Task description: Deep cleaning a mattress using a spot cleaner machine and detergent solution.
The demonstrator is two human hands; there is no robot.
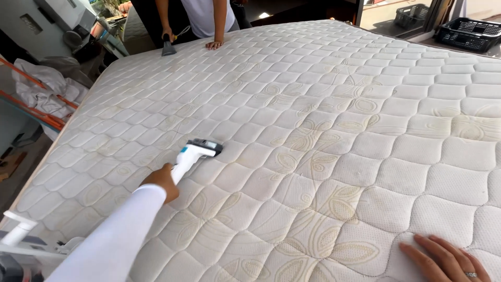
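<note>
Left hand (pixel 163 180) has its fingers wrapped round the white nozzle (pixel 195 154) pressed mid-mattress (pixel 334 99), right hand (pixel 446 257) rests flat and empty near the edge, and yellowish stains everywhere suggest plenty's left to clean.

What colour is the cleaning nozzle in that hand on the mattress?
The cleaning nozzle in the left hand is white with a dark head and a teal accent, seen in the head view.

White quilted mattress (pixel 334 120) w/ yellowish stains; white cleaning nozzle (pixel 197 151) on it, flat palm (pixel 443 258) at near edge.
</note>
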